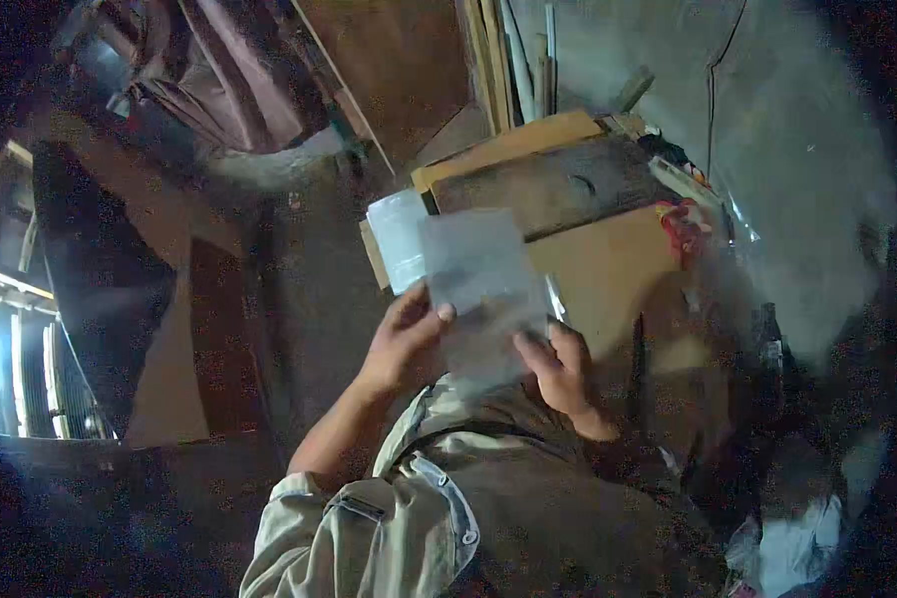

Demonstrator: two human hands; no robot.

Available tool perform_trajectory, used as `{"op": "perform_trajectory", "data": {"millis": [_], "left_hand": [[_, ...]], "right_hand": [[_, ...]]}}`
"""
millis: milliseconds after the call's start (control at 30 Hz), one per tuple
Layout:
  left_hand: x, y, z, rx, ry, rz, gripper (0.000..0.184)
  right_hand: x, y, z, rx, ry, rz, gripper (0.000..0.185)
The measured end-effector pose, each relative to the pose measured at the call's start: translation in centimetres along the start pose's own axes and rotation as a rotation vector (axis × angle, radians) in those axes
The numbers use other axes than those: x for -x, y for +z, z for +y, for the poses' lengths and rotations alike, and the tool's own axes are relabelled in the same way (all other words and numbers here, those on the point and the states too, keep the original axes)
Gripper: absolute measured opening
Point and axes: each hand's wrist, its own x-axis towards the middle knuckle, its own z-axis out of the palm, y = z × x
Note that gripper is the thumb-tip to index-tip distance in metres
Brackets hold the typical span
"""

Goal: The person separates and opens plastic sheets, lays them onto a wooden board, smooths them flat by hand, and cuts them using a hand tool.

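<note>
Between my two hands is a translucent, milky plastic sheet (480, 264), perhaps a flat bag; I cannot tell which. My left hand (407, 334) is closed on its left edge, thumb on top. At the lower right edge my right hand (558, 369) pinches it, slightly blurred. Just beyond my left hand, a whitish pile of flat plastic (399, 239) lies at the left corner of the work surface, partly behind the sheet. A thin shiny strip (554, 297) shows beside my right hand.
Ahead is a cardboard-covered surface (603, 274) with a dark wooden board (528, 189) at its back. A red item (680, 231) sits at its right. Long sticks (498, 65) lean on the wall. Draped cloth (234, 85) is at upper left, a white bundle (797, 548) at lower right.
</note>
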Motion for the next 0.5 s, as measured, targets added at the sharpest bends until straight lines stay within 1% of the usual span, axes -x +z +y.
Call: {"op": "perform_trajectory", "data": {"millis": [33,67,100,133,200,233,267,333,367,400,467,500], "left_hand": [[-0.1,-0.5,-1.0,-0.098,0.041,-0.045,0.037],[-0.3,-1.4,-2.4,-0.195,0.081,-0.09,0.036],[-0.3,-2.0,-3.5,-0.199,0.079,-0.088,0.036],[-0.3,-2.6,-4.7,-0.227,0.061,-0.057,0.029],[0.0,-3.4,-6.0,-0.285,0.023,0.002,0.015],[0.2,-2.8,-5.9,-0.271,0.036,0.035,0.01],[0.5,-2.6,-6.0,-0.268,0.025,0.025,0.01],[0.9,-2.6,-6.5,-0.393,0.034,0.052,0.009],[1.0,-2.9,-6.6,-0.526,-0.011,0.061,0.013],[1.0,-2.8,-7.0,-0.522,-0.028,0.039,0.013],[0.9,-2.6,-7.7,-0.381,0.024,0.011,0.015],[0.9,-2.5,-7.9,-0.378,0.01,-0.007,0.015]], "right_hand": [[0.0,-0.1,0.6,-0.005,0.0,-0.001,0.018],[0.0,-0.3,1.6,-0.006,-0.043,0.025,0.018],[0.1,-0.6,2.2,-0.008,-0.086,0.052,0.018],[0.4,-0.9,2.2,-0.012,-0.082,0.051,0.018],[1.0,-1.3,2.1,-0.081,0.017,-0.041,0.019],[1.5,-1.3,4.3,-0.24,0.057,-0.112,0.018],[1.7,-1.5,5.6,-0.237,0.063,-0.098,0.018],[2.2,-1.6,5.6,-0.034,0.004,-0.094,0.017],[2.9,-1.3,4.9,-0.095,0.081,-0.031,0.016],[3.2,-1.0,4.8,-0.089,0.092,-0.006,0.016],[3.6,-0.9,4.6,-0.13,0.055,0.014,0.018],[3.9,-1.4,4.0,-0.051,0.213,-0.009,0.019]]}}
